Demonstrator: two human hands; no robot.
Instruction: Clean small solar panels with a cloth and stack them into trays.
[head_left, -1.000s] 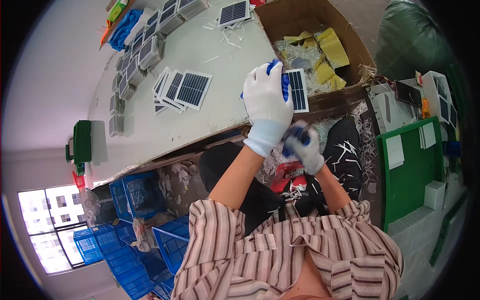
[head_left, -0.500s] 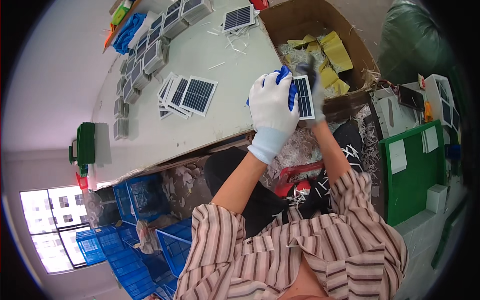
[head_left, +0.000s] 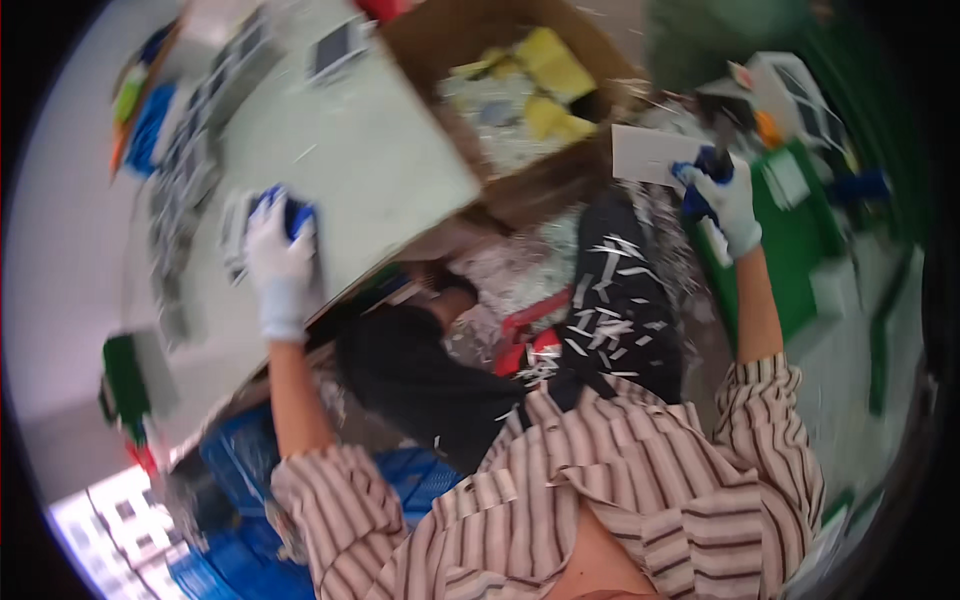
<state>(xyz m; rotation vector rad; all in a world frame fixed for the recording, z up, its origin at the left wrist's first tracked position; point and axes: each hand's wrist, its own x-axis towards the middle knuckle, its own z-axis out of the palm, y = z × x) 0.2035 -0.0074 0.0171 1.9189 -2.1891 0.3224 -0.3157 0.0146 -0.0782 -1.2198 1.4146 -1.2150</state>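
The hands, together beside the cardboard box [head_left: 535, 190] half a second ago, are now well apart. Bare worktop [head_left: 395, 165] separates the left hand [head_left: 280, 242] from the box. Near the green tray [head_left: 800, 225], the right hand's [head_left: 730, 198] fingers pinch a white rectangular panel [head_left: 643, 153]; the left's blurred grip, at the solar panels [head_left: 234, 240], cannot be told.

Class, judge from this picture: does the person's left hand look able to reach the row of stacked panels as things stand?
Probably yes: the left hand is over the tabletop, close to the row of stacked panels, and only low loose panels seem to lie between them, though motion blur hides detail.
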